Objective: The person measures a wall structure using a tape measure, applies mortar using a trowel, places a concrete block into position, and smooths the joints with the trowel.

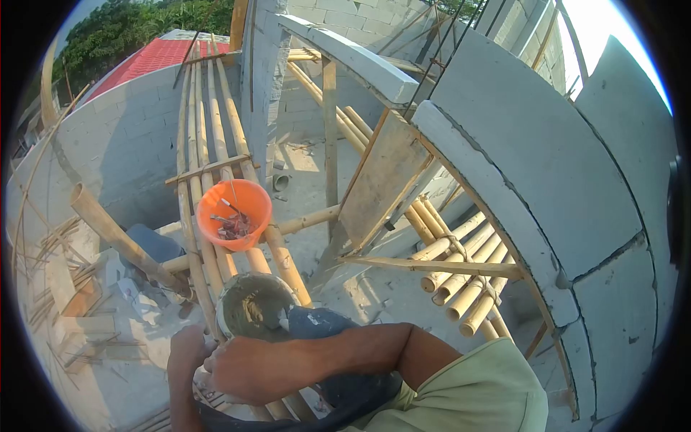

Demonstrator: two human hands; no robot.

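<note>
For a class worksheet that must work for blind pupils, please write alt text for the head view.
A bare left hand and right hand are close together, near a bucket of grey mix; anything held is hidden. Beyond it, an orange bucket sits on bamboo poles, with grey block walls to either side.

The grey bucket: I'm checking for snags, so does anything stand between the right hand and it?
Nothing visible stands between the right hand and the grey bucket: they appear close together. The dark-clothed knee overlaps the bucket's right side in view, but sits right of that short path.
</note>
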